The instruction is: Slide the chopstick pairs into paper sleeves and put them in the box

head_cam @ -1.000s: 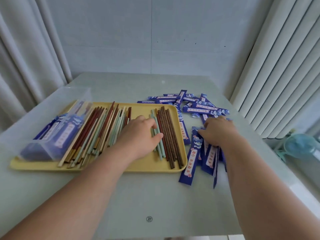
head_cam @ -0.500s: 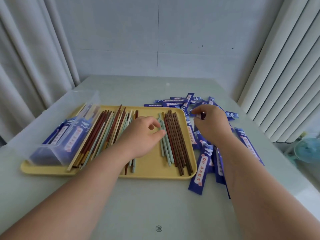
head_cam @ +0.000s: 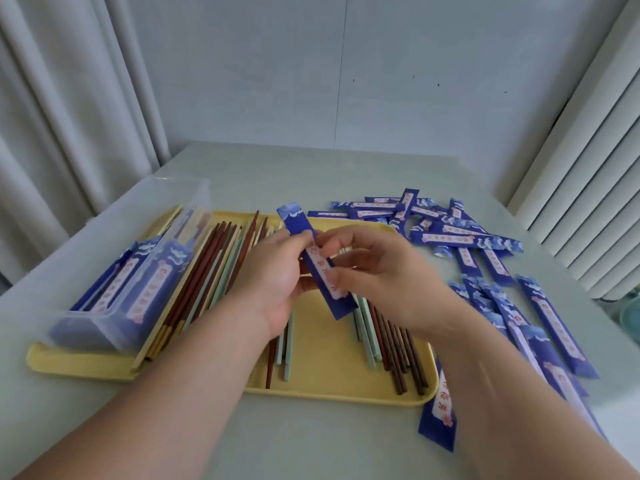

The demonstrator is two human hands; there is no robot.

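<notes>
Above the yellow tray (head_cam: 332, 372), both hands hold one blue paper sleeve (head_cam: 317, 261) tilted with its top end to the far left. My left hand (head_cam: 277, 271) pinches its upper part and my right hand (head_cam: 377, 268) pinches its middle. Loose chopsticks in brown, red, green and cream (head_cam: 214, 271) lie on the tray's left side, and another group (head_cam: 391, 344) lies on its right. A clear plastic box (head_cam: 131, 271) with sleeved pairs inside sits on the tray's left end.
Several empty blue sleeves (head_cam: 450, 230) are scattered on the grey-green table (head_cam: 311, 174) right of the tray, some (head_cam: 550, 323) near the right edge. Curtains hang at left, a wall stands behind, and a ribbed panel at right.
My right hand lifted a sleeve from the pile at right and brought it over the tray. My left hand left the chopsticks and rose to take hold of the same sleeve.
</notes>
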